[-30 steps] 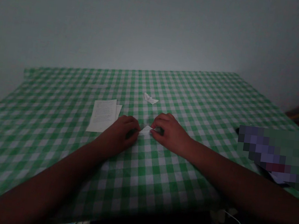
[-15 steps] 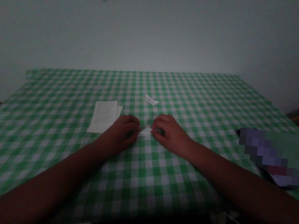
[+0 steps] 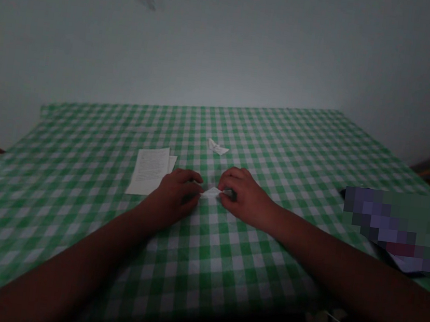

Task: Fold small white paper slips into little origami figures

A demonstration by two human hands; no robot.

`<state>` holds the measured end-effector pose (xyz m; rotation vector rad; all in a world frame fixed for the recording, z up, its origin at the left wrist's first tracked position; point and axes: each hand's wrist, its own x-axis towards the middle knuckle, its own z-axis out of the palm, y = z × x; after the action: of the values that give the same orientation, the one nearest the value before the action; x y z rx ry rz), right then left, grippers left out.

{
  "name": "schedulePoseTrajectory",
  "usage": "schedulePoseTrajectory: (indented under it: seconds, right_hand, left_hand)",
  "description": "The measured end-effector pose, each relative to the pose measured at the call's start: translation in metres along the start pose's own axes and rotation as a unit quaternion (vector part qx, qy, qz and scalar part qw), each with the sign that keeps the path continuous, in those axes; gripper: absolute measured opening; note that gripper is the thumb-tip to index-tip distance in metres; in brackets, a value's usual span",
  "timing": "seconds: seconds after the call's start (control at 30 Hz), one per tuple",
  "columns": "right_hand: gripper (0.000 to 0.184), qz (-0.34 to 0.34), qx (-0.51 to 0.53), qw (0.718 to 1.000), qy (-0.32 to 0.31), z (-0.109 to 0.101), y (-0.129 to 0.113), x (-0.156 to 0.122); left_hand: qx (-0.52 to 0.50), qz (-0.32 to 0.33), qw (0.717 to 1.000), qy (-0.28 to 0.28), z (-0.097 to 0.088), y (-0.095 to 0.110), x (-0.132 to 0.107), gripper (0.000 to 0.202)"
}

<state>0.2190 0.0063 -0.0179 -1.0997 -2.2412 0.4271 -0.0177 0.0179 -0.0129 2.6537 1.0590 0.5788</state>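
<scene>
Green gingham tablecloth (image 3: 200, 279): folded white paper (image 3: 210, 193) lying long axis crosswise between both hands, right end pinched in narrow right hand (image 3: 244, 196), left tip touching curled left hand (image 3: 175, 194); printed sheets (image 3: 149, 171) beyond left hand.

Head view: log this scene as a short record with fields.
Held item: small folded white paper
Right hand: pinching its right end
Left hand: fingertips at its left tip
Nearby: stack of printed sheets, white paper scrap
Surface: green-and-white gingham tablecloth
</scene>
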Motion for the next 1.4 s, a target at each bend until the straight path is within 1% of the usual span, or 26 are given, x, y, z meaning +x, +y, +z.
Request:
schedulePoseTrajectory:
  seconds: [0.17, 0.27, 0.43, 0.57, 0.77, 0.93, 1.07, 1.27, 1.4]
  right_hand:
    - [0.014, 0.001, 0.006, 1.0, 0.003, 0.0002, -0.0002, 0.0002]
    - [0.014, -0.008, -0.002, 1.0, 0.007, 0.0007, 0.0014, -0.0004]
    - [0.013, -0.01, -0.018, 1.0, 0.007, 0.0007, 0.0023, -0.0008]
    - [0.013, -0.01, -0.023, 1.0, 0.0, -0.0004, -0.0004, -0.0005]
    - [0.012, -0.016, -0.014, 1.0, 0.002, -0.0004, -0.0014, -0.0004]
    - [0.012, -0.018, -0.013, 1.0, 0.004, 0.0009, -0.0013, 0.0]
    - [0.007, -0.001, -0.011, 1.0, 0.009, 0.0027, -0.0012, -0.0007]
    - [0.005, 0.007, -0.021, 1.0, 0.016, 0.0058, -0.0007, -0.0012]
    - [0.005, 0.016, -0.02, 0.999, 0.019, 0.0067, -0.0009, -0.0011]
  left_hand:
    - [-0.002, 0.005, 1.0, 0.008, -0.0011, 0.0003, 0.0008, 0.014]
    - [-0.02, 0.013, 1.0, 0.015, -0.002, 0.0011, 0.0014, 0.013]
    - [-0.051, 0.006, 0.999, 0.013, -0.0025, -0.0014, 0.0007, 0.013]
    - [-0.036, 0.008, 0.999, 0.005, -0.001, -0.0035, -0.0003, 0.016]
    - [-0.024, -0.019, 1.0, -0.007, 0.0012, -0.0007, 0.0009, 0.014]
    - [-0.034, -0.033, 0.999, 0.017, 0.0022, 0.0005, 0.0023, 0.01]
    - [-0.036, -0.049, 0.998, 0.028, 0.0016, 0.0006, 0.0018, 0.004]
    - [-0.023, -0.027, 0.999, 0.014, 0.0015, 0.001, -0.0007, 0.01]
    - [-0.005, -0.037, 0.999, 0.017, 0.0039, 0.0013, 0.0001, 0.008]
